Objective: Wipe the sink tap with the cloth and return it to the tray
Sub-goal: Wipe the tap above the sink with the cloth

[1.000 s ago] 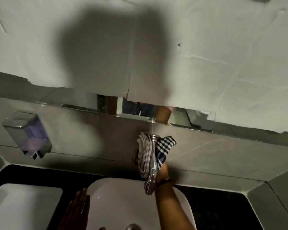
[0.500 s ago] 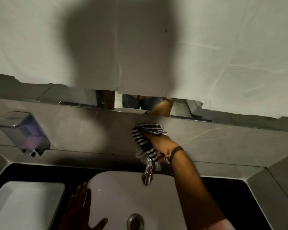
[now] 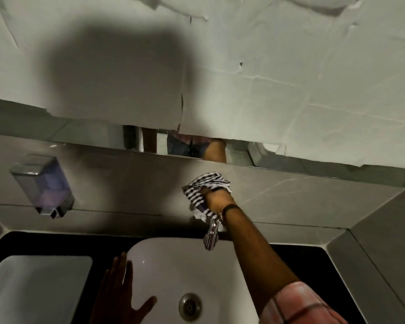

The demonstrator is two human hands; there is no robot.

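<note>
A black-and-white striped cloth [image 3: 198, 191] is wrapped over the top of the chrome tap [image 3: 211, 235], which juts from the grey wall above the white sink [image 3: 173, 260]. My right hand [image 3: 216, 197] is closed on the cloth and presses it against the tap's upper part; only the spout end shows below it. My left hand [image 3: 117, 293] lies flat with fingers spread on the sink's left rim, holding nothing. A white rectangular tray [image 3: 33, 284] sits on the black counter to the left of the sink.
A soap dispenser [image 3: 42, 185] with purple liquid is fixed to the wall at the left. Crumpled white paper [image 3: 290, 78] covers most of the mirror above. The sink drain [image 3: 189, 306] lies near the bottom. A grey side wall closes the right.
My right hand has slid the cloth up from the tap's spout to its top near the wall, uncovering the spout end. The view has tilted down, showing more sink. The left hand stays put.
</note>
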